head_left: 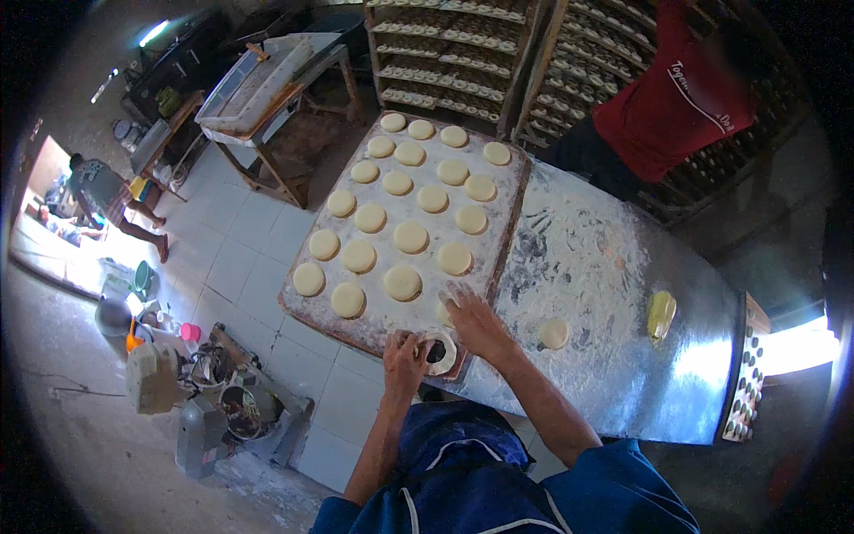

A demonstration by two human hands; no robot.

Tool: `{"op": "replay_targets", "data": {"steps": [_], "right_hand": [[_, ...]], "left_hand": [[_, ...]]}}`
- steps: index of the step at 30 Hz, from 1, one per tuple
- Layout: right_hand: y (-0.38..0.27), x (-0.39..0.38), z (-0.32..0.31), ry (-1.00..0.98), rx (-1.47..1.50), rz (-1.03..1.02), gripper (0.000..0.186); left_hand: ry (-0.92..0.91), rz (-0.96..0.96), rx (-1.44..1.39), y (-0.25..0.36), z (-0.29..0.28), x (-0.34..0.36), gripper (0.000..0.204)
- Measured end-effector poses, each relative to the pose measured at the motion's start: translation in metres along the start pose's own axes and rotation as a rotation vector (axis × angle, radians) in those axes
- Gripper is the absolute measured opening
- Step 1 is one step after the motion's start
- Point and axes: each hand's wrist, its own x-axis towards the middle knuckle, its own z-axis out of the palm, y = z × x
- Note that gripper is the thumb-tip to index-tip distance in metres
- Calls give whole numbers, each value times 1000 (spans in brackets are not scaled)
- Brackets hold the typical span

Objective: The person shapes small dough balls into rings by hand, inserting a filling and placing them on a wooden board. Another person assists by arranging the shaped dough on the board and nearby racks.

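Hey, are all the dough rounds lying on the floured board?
No, one dough round lies apart on the metal table, right of the floured board.

bakery workroom; dough discs (410, 238) on floured board (378, 320); flour-dusted metal table (614, 374); tall racks (540, 71) of small rounds

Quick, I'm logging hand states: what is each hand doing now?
Left hand: curled at the edge of a white round item with a dark centre; grip cannot be told.
Right hand: open, palm down over a pale dough round.
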Motion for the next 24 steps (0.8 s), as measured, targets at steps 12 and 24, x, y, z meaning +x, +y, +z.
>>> {"op": "replay_targets", "data": {"steps": [12,24], "right_hand": [[24,-55,-37,23,688,268,31],[154,-255,-56,263,70,770,29]], "left_hand": [[-132,-81,415,-46,12,109,37],[-122,212,-170,134,107,69,35]]}}
